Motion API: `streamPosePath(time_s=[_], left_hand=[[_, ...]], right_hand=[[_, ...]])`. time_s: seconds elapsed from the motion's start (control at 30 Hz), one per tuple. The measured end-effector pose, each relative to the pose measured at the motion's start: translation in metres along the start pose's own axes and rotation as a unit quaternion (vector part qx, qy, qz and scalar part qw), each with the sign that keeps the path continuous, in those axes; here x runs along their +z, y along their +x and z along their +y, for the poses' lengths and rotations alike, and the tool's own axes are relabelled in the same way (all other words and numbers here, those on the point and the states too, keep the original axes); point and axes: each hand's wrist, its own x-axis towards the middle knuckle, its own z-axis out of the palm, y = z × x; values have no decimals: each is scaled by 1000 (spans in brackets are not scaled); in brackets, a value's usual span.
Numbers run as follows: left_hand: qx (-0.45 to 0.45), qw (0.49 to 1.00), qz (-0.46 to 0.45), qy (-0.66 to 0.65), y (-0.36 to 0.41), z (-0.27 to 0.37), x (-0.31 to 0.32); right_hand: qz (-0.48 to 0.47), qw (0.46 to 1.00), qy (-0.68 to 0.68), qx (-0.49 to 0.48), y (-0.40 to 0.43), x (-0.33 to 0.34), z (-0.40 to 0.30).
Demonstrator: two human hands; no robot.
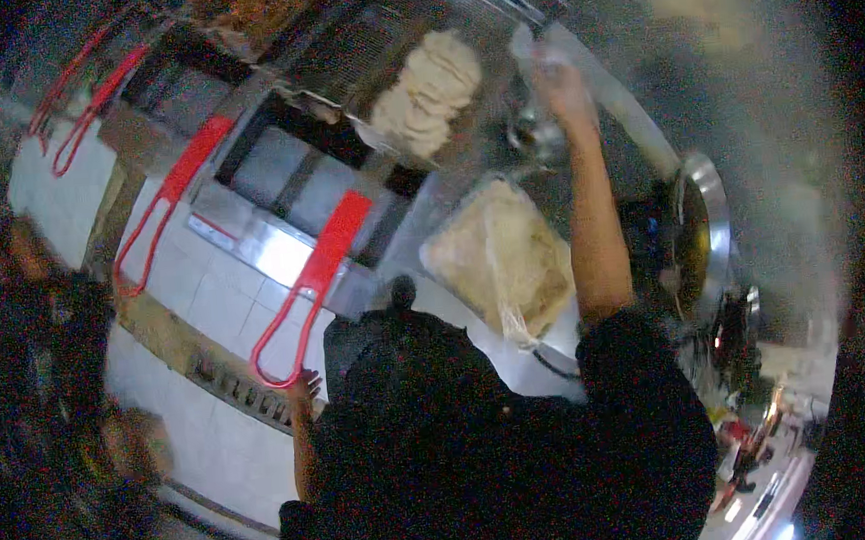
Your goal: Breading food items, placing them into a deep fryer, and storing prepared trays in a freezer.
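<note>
My right hand [566, 87] reaches far forward over a metal surface. It is blurred, with a pale, cloth-like thing [554, 45] at its fingers. Just left of that hand sits a shiny rounded metal vessel [539, 131]. Low at my left side, my left hand [305, 386] has its fingers apart at the looped end of a red fryer-basket handle [339, 231]; a firm grip does not show. Between my arms lies a clear plastic bag of pale yellowish food [513, 242], its neck gathered towards me.
Pale folded food [431, 93] rests in a wire mesh tray [357, 49]. Fryer wells [283, 175] lie left, with another red handle [195, 162]. Browned food [256, 8] is at the far back. A round metal pan [704, 228] stands right. White floor tiles [216, 293] border a drain grate [238, 389].
</note>
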Motion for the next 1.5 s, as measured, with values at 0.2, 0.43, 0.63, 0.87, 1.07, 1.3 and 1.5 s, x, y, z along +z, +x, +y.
streamPosePath(time_s=[0.2,0.43,0.63,0.87,1.07,1.3,1.5], left_hand=[[72,990,-44,117,8,29,38],[207,901,-145,353,6,68,40],[60,971,-69,221,-1,94,60],[161,924,-141,318,13,72,49],[185,920,-153,309,6,50,42],[157,936,-123,290,-2,56,61],[77,966,-31,246,-3,69,78]], right_hand=[[-162,952,-223,133,-245,-88,89],[-172,922,-173,301,-408,-73,80],[-83,903,-122,404,-392,-68,75],[-250,925,-121,257,-426,-65,116],[-217,895,-122,370,-370,-94,56],[-131,909,-17,396,-417,-69,67],[-86,868,-214,440,-418,-44,44]])
